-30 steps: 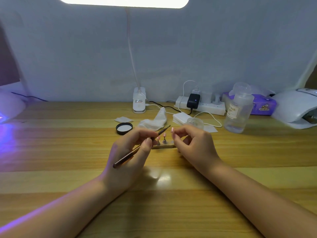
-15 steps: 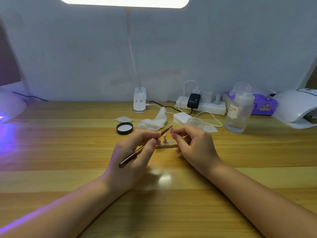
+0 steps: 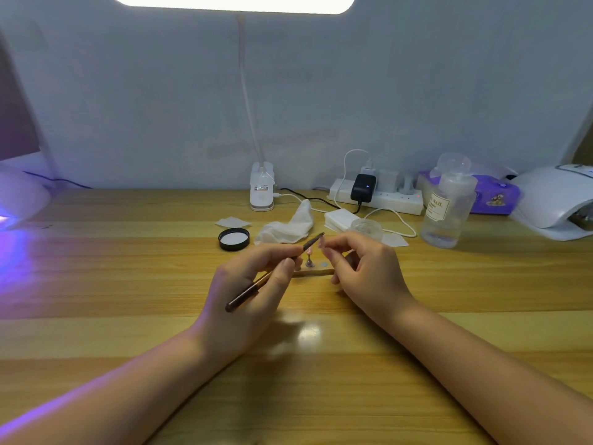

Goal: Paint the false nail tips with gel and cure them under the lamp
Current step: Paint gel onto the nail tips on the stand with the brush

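Head view shows both of my hands close together over the desk [image 3: 128,284]. My left hand [image 3: 247,284] has its fingers [image 3: 282,252] curled round a thin brush [image 3: 272,274]. The brush is long and slanted. Its back end points down toward me and to the left. Its tip points up, away from me and to the right.

My right hand [image 3: 365,271] pinches something small and pink, which I think is a nail tip [image 3: 321,243]. It is too small to see well. It sits just to the right of the brush tip, almost touching it. So the brush only has to slide a tiny bit along its own line to reach the nail.

Below and between the hands another pink nail tip on a stand [image 3: 309,255] sits on a little wooden strip [image 3: 316,272]. An open little jar [image 3: 366,229] stands just behind my right hand, and its black lid [image 3: 234,239] lies to the left.

One white lamp [image 3: 555,200] sits far right, well apart from the hands. My right hand is the nearer one to it. Purple light glows at the far left edge.
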